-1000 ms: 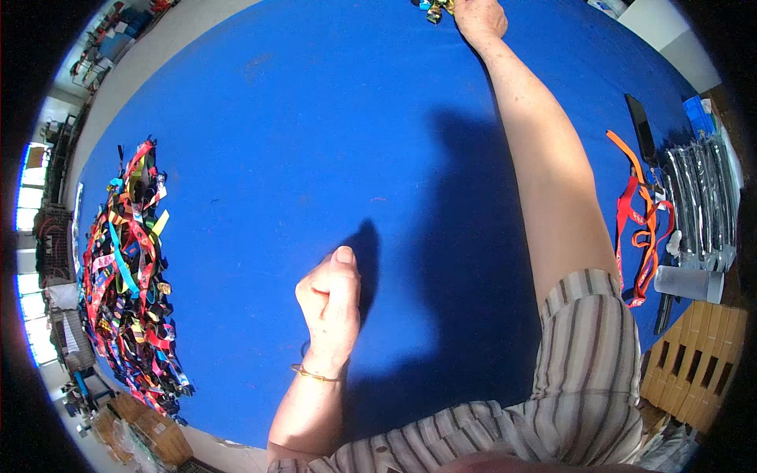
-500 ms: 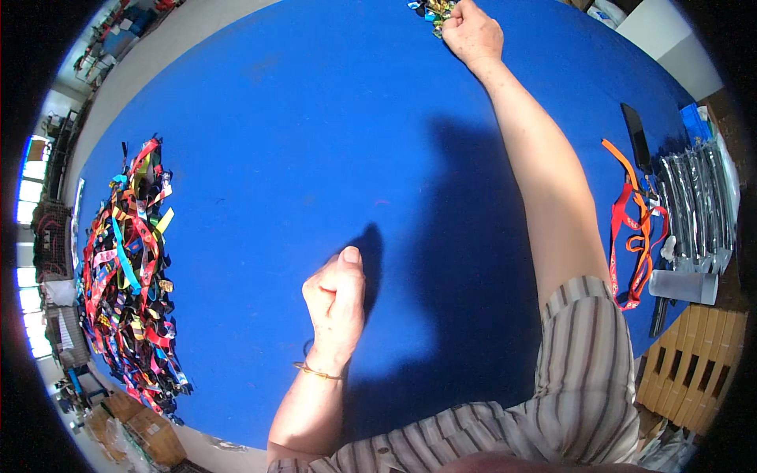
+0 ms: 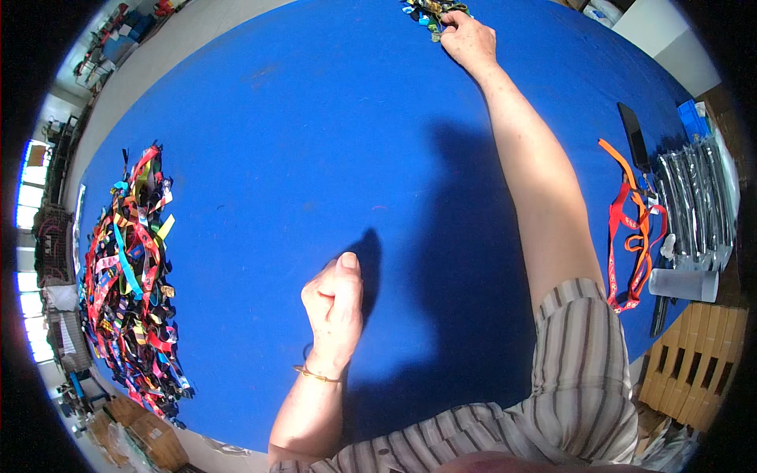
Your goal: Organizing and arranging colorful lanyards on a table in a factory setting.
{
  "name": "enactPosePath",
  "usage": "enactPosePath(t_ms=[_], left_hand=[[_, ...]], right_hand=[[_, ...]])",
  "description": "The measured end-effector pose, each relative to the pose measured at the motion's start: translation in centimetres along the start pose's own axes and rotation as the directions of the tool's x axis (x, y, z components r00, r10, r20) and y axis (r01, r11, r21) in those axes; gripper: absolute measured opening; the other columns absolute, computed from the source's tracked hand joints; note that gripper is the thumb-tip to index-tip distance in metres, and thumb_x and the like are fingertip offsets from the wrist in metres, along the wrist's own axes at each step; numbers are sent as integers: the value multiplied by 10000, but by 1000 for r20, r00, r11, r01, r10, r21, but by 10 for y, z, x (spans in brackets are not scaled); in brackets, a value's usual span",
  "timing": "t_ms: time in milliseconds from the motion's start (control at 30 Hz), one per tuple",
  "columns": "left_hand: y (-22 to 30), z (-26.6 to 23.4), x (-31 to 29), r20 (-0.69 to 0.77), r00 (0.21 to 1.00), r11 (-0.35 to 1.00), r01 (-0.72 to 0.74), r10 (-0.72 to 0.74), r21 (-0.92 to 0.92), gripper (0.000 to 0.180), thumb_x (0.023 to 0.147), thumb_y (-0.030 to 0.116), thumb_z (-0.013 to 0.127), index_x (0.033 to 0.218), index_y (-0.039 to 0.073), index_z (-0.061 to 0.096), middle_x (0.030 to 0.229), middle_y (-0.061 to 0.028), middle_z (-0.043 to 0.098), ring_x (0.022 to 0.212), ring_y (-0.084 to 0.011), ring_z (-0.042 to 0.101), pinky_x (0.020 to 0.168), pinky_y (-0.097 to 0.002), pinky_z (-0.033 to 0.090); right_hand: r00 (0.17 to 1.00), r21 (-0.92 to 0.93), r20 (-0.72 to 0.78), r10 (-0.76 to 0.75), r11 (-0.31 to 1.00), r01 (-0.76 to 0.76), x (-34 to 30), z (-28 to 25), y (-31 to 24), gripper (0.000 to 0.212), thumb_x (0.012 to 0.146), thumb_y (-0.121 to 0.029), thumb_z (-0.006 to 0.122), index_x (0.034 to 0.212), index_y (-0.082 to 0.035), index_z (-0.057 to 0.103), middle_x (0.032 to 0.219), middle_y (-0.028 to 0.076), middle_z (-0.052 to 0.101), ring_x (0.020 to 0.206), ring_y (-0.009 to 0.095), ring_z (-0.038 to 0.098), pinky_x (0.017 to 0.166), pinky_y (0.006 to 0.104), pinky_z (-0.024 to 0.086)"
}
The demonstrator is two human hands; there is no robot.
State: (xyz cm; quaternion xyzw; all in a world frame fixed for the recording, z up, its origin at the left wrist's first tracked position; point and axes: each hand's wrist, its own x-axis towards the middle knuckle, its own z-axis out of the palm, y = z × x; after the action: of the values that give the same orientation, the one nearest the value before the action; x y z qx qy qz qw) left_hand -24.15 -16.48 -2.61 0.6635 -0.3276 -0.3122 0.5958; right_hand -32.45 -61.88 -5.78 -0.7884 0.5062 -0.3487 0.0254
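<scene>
Partly shaded blue tabletop (image 3: 260, 197) (floor (image 3: 189, 31) beyond), left hand (image 3: 333, 298) fisted, right hand (image 3: 472, 43) grip unclear

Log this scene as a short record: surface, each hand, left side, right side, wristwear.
Surface: blue tabletop
Left hand: curled into a fist, thumb on top; nothing visible in it
Right hand: stretched toward the far edge, fingers at a small strap pile; grip unclear
Left side: large heap of multicoloured straps
Right side: red strap, orange strap, plastic-wrapped packs
Wristwear: thin gold-coloured bracelet, left wrist
</scene>
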Motion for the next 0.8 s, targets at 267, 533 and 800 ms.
enactPosePath(t_ms=[267,533,800], left_hand=[[-1,-2,0,7,1000,1000,-17,17,1,468,982,157,546,569,40,359,581,23,399,572,-85,314,525,-298,263],[0,-1,-1,8,1000,1000,-12,12,-9,457,982,142,542,574,41,361,582,24,388,575,-85,309,527,-299,262],[-3,-2,0,23,998,999,-52,52,-13,451,981,136,543,578,40,367,582,24,393,575,-83,309,528,-296,261]], right_hand=[[989,111,-127,-79,989,94,-5,-10,-19,217,814,-162,569,1005,-79,632,909,205,686,893,387,652,806,463,508],[997,273,-58,-48,960,62,-7,-16,-23,259,812,-246,648,1009,-78,633,908,166,704,911,349,667,854,424,514],[991,63,-114,-65,995,73,-12,-24,-34,293,816,-304,663,976,-61,628,1016,205,628,1011,372,584,894,469,448]])
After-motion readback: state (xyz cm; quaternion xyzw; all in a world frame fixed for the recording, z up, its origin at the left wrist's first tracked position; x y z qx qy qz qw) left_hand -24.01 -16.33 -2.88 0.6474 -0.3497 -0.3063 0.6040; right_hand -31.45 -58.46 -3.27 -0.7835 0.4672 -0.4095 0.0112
